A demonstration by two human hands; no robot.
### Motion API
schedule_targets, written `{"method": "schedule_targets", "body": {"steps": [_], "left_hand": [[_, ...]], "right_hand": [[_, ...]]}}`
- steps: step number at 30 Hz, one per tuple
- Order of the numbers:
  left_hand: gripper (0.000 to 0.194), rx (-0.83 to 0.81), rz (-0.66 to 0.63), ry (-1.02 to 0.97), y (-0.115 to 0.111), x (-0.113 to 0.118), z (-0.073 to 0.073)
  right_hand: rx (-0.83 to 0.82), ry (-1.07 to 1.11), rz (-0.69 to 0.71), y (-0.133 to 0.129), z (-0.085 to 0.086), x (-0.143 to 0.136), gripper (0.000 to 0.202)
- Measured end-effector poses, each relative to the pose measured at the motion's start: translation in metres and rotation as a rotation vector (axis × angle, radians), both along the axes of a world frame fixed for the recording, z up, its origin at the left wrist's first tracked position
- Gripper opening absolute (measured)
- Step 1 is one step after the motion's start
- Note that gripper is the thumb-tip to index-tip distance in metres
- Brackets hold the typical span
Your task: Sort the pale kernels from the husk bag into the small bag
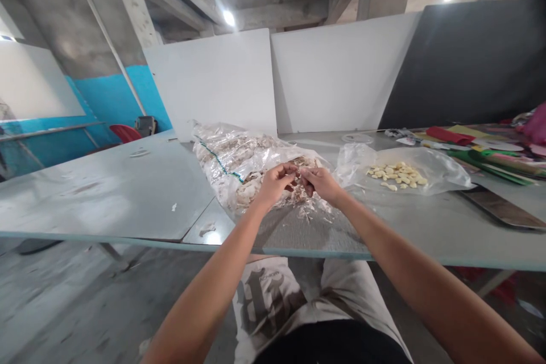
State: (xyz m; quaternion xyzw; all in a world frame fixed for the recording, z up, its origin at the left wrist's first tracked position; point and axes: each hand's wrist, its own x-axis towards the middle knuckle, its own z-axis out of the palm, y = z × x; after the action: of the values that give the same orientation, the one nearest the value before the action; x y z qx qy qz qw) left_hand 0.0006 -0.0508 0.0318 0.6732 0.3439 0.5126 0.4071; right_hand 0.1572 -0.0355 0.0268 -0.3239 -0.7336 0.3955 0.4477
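From here I'd work gently, left hand (278,183) and right hand (321,184) low over the papery scraps (247,192) and plastic bag (228,151) near the front edge of the table (140,199), fingertips bunched close, whether pinching anything I cannot tell.

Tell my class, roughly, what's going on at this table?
A person's left hand and right hand are close together, over papery scraps beside a large clear plastic bag on a grey table. Anything they hold is too small to make out. To the right, pale yellow pieces lie in or on another clear bag.
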Motion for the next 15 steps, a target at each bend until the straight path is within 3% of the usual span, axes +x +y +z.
{"method": "schedule_targets", "body": {"steps": [5,10,15], "left_hand": [[0.028,0.048,0.018,-0.026,-0.0097,0.0073,-0.0001],[0.033,0.020,0.081,-0.037,-0.0057,0.0065,-0.0012],[0.033,0.013,-0.017,0.010,-0.0036,0.0083,-0.0041]], "right_hand": [[-0.014,-0.012,0.006,-0.0058,-0.0014,-0.0021,0.046],[0.208,-0.172,-0.168,-0.0042,-0.0021,-0.0033,0.045],[0.305,-0.212,-0.205,-0.0032,-0.0029,-0.0035,0.043]]}}
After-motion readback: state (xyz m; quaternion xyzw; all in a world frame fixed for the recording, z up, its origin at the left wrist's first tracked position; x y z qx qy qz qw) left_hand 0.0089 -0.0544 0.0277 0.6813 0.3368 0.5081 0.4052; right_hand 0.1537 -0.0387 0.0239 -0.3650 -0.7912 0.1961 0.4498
